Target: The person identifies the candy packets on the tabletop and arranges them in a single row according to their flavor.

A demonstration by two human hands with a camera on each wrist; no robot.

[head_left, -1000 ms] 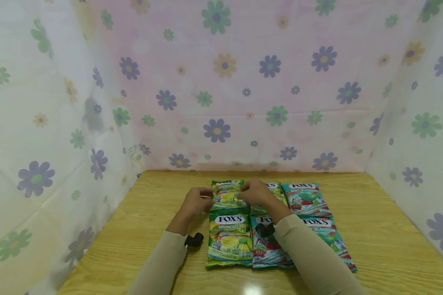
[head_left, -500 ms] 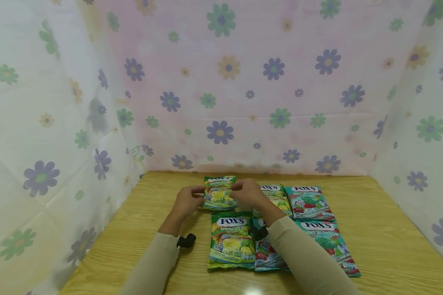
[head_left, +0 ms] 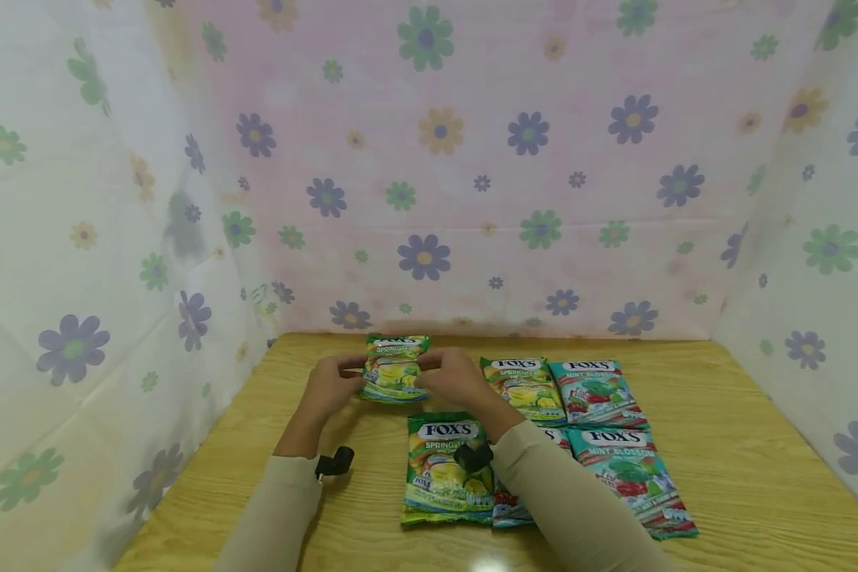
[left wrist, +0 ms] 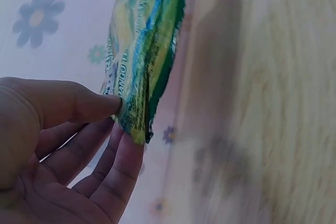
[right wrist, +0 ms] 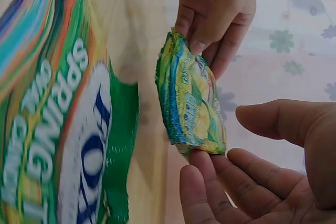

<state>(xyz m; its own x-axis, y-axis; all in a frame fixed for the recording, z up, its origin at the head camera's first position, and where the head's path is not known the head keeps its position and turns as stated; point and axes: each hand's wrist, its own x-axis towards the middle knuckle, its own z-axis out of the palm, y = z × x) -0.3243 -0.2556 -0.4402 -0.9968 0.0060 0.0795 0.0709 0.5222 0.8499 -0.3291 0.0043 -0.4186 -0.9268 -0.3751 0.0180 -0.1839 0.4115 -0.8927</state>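
Observation:
Near the back of the table, left of the other bags, a green-and-yellow Fox's Spring Tea candy bag (head_left: 395, 369) is lifted and tilted, its label facing me. My left hand (head_left: 329, 387) pinches its left edge between thumb and fingers, and the left wrist view shows the thumb (left wrist: 100, 106) pressed on the wrapper. My right hand (head_left: 456, 381) is at the opposite edge. In the right wrist view its fingertips (right wrist: 202, 161) touch the bag's edge from beneath, while its thumb (right wrist: 262, 119) stands apart from the wrapper.
Another Spring Tea bag (head_left: 446, 433) lies in front, with a yellow edge showing beneath it. A third Spring Tea bag (head_left: 522, 389) and Mint Blossom bags (head_left: 597, 393) lie to the right. My right arm partly covers a red-and-teal bag (head_left: 511, 504). Flowered cloth (head_left: 429, 199) encloses the wooden table (head_left: 715, 445).
Both hands have carried the Spring Tea bag up and leftward, away from the back row. The right arm's shift uncovers more of the Mint Blossom bag in front. The other bags stay put.

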